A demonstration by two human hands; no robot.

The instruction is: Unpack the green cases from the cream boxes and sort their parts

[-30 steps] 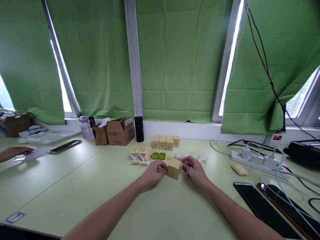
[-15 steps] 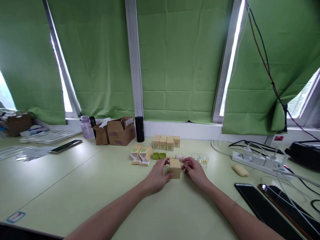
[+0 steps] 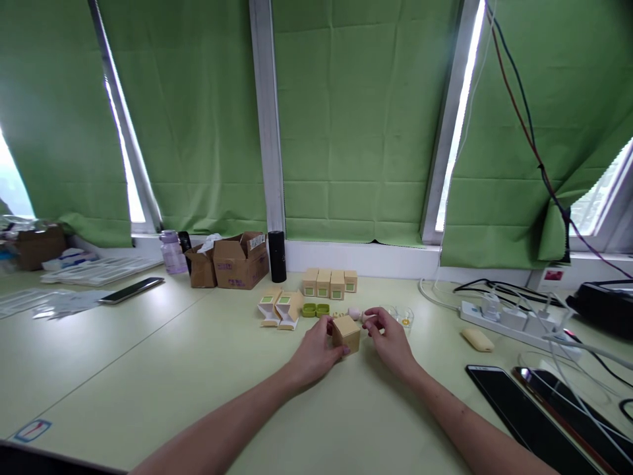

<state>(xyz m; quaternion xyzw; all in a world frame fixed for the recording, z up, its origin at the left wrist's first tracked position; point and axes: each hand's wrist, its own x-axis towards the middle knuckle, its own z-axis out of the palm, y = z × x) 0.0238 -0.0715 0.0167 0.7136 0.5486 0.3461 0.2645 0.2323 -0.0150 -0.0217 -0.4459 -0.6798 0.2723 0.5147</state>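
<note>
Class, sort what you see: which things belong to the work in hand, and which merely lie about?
Likely belonging: held box, left hand around it; open boxes; grouped boxes; green containers.
Probably lying about: lilac bottle; black cylinder; power strip; phones.

Daylight glares at the window gaps [image 3: 12, 188] — the table [image 3: 123, 330] shines softly.

Forearms [image 3: 242, 412] extended; left hand [image 3: 312, 353] gripping, right hand [image 3: 391, 344] curled

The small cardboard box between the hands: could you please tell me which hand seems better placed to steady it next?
Probably the left: the left hand has its thumb and fingers against the small cardboard box, while the right hand is beside it, apparently not touching.
</note>
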